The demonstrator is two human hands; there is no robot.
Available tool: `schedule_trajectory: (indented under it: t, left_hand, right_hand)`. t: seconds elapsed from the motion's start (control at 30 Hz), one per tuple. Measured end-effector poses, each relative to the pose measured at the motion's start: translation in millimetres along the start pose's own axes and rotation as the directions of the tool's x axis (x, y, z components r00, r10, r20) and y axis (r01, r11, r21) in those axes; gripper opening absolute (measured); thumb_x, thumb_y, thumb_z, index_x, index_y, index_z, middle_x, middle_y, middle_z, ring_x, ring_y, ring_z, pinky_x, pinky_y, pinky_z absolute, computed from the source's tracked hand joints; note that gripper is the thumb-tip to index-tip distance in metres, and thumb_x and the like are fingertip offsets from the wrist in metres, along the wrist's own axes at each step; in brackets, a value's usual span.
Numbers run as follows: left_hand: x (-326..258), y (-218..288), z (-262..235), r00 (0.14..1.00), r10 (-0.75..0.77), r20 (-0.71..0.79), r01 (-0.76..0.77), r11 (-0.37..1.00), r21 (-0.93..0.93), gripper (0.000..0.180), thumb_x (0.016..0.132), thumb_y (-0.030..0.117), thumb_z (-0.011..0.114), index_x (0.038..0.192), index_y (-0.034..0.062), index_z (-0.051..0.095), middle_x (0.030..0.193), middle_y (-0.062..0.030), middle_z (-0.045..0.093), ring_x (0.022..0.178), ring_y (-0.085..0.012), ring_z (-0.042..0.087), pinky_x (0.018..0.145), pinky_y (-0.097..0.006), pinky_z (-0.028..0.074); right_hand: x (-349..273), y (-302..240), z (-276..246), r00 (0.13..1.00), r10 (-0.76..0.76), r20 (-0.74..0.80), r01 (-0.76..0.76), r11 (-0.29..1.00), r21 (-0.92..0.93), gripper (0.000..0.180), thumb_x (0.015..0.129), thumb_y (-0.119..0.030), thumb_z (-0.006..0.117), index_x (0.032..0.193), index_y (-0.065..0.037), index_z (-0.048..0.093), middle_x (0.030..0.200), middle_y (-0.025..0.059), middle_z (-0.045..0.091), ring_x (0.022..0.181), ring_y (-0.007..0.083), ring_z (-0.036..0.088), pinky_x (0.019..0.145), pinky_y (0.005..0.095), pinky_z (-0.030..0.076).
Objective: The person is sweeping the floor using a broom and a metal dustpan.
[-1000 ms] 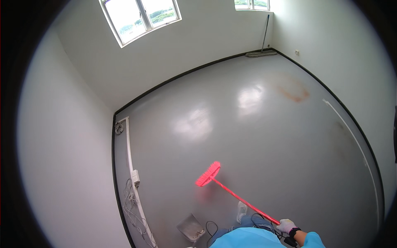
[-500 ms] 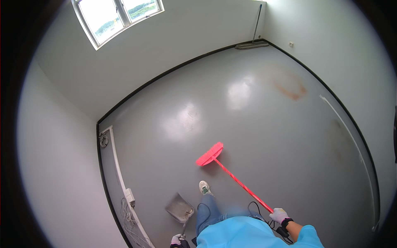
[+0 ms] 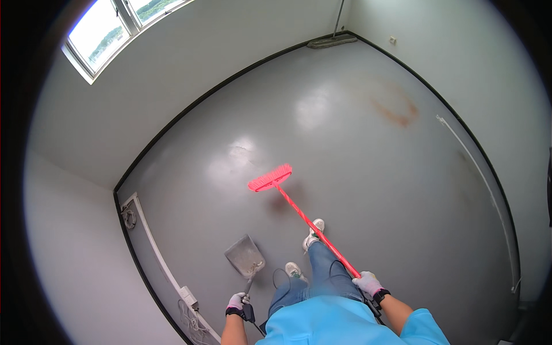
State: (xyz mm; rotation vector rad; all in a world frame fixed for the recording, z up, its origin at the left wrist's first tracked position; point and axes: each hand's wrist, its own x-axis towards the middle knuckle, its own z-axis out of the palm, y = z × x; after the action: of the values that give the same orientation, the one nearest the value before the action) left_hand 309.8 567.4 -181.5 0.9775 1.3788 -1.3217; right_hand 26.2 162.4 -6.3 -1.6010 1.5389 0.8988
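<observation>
Grey floor (image 3: 356, 172) fills the view, rust stain (image 3: 397, 109) at 1 o'clock. Red broom (image 3: 270, 178) near centre, head down; right hand (image 3: 367, 283) closed round its handle at 5 o'clock. Grey dustpan (image 3: 244, 257) at 7 o'clock; left hand (image 3: 237, 301) grips its handle, fingers hard to make out.

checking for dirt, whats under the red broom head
Bare grey floor lies around the broom head, with a faint shadow just below it. No pile of dirt shows nearby. The patch directly under the bristles is covered, so it cannot be seen.
</observation>
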Motion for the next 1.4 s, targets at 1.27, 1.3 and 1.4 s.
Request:
schedule_trajectory:
  t: [1.27, 1.3, 1.4]
  left_hand:
    - [-119, 371, 523, 0.919, 0.394, -0.002, -0.165, 0.389, 0.906, 0.032, 0.074, -0.005, 0.049, 0.102, 0.0002, 0.064, 0.058, -0.0056, 0.051, 0.043, -0.0142, 0.048, 0.037, -0.027, 0.033]
    - [-109, 372, 521, 0.917, 0.399, 0.009, -0.178, 0.389, 0.904, 0.031, 0.074, -0.005, 0.049, 0.100, -0.0005, 0.064, 0.058, -0.0055, 0.050, 0.043, -0.0144, 0.049, 0.037, -0.028, 0.034]
    - [-85, 371, 508, 0.909, 0.414, 0.050, -0.205, 0.339, 0.918, 0.019, 0.076, -0.001, 0.048, 0.086, -0.0015, 0.064, 0.056, -0.0073, 0.054, 0.043, -0.0156, 0.051, 0.039, -0.030, 0.039]
  right_hand:
    - [151, -319, -198, 0.978, 0.203, 0.037, -0.183, 0.768, 0.614, 0.062, 0.090, -0.019, 0.048, 0.143, -0.029, 0.017, 0.057, 0.0031, 0.047, 0.041, 0.0129, 0.045, 0.040, 0.0308, 0.041]
    - [130, -315, -176, 0.976, 0.204, 0.074, -0.209, 0.798, 0.565, 0.063, 0.090, -0.020, 0.048, 0.143, -0.029, 0.017, 0.061, 0.0055, 0.051, 0.045, 0.0146, 0.048, 0.044, 0.0317, 0.044]
    - [57, -302, -118, 0.977, 0.175, 0.121, -0.208, 0.903, 0.375, 0.065, 0.088, -0.018, 0.047, 0.144, -0.028, 0.015, 0.062, 0.0032, 0.049, 0.047, 0.0133, 0.048, 0.046, 0.0300, 0.044]
